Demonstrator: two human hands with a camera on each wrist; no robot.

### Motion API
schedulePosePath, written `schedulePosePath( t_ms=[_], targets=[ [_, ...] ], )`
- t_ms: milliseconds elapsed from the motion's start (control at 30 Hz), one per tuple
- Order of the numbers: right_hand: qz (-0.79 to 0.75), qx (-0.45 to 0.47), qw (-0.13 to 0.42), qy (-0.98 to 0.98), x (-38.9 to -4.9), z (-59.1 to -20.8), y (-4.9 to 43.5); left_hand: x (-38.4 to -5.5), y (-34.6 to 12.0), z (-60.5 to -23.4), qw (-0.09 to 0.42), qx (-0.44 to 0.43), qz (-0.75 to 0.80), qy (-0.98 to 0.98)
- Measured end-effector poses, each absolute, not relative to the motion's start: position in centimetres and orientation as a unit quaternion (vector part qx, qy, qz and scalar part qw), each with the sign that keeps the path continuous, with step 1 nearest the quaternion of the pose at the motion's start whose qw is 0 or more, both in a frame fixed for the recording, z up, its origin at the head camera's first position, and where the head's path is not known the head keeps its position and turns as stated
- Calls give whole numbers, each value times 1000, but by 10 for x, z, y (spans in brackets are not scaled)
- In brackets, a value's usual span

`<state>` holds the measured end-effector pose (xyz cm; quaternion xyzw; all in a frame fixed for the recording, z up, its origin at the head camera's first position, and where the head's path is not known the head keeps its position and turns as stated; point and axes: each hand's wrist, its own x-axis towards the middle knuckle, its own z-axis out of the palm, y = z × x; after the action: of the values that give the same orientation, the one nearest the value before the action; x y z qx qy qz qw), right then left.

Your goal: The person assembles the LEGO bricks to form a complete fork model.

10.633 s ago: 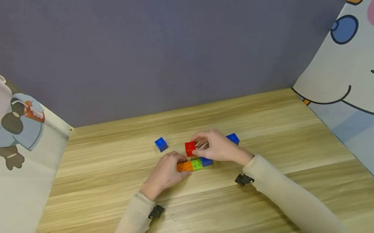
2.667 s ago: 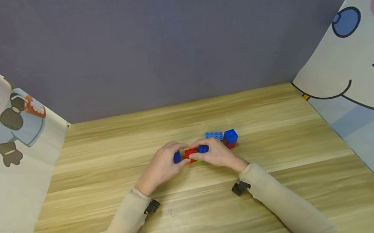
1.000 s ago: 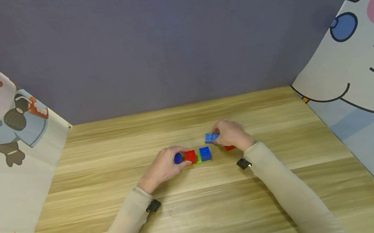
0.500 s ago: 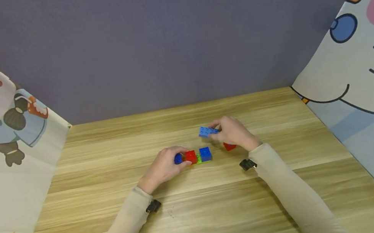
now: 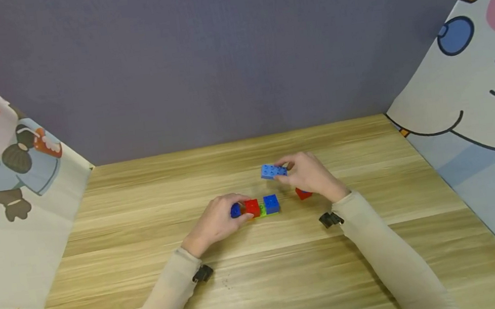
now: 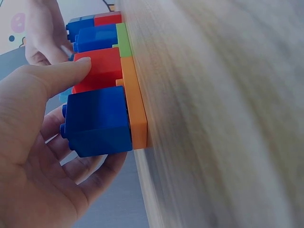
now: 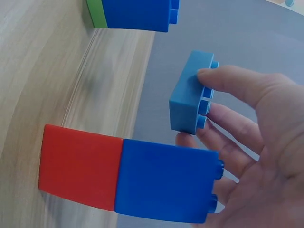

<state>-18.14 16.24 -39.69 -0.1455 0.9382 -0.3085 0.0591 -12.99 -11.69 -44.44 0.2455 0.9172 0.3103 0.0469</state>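
Observation:
My left hand (image 5: 218, 221) grips a row of toy building bricks low on the table, with the thumb on a red brick (image 6: 100, 69) and the fingers on its far side. That brick sits on a thin orange brick (image 6: 135, 104), between a blue brick (image 6: 97, 121) at the near end and another blue brick (image 5: 271, 203) on a thin green brick (image 6: 124, 40). Behind the row, my right hand (image 5: 306, 173) pinches a light blue eight-stud brick (image 7: 189, 90) above the table, thumb on one long side, fingers on the other.
A two-brick stack, a red brick (image 7: 80, 166) under a blue brick (image 7: 166, 180), stands on the wooden table (image 5: 271, 284) below the right hand. A grey wall (image 5: 227, 60) rises at the back, with cartoon-printed panels (image 5: 461, 99) at both sides.
The red and blue bricks have joined the row since the first frame. Over the last second the right hand has lifted the light blue brick, slightly leftward and back. The left hand stays put.

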Motion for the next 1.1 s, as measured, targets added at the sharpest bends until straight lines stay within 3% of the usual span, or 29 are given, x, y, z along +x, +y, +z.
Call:
schedulePosePath(
  t_ms=[933, 1100],
  targets=[
    [-354, -250, -54, 900, -150, -401, 155, -135, -120, -442, 35, 244, 316, 916],
    [-367, -268, -46, 889, -136, -402, 150, -137, -122, -443, 30, 246, 317, 915]
  ],
)
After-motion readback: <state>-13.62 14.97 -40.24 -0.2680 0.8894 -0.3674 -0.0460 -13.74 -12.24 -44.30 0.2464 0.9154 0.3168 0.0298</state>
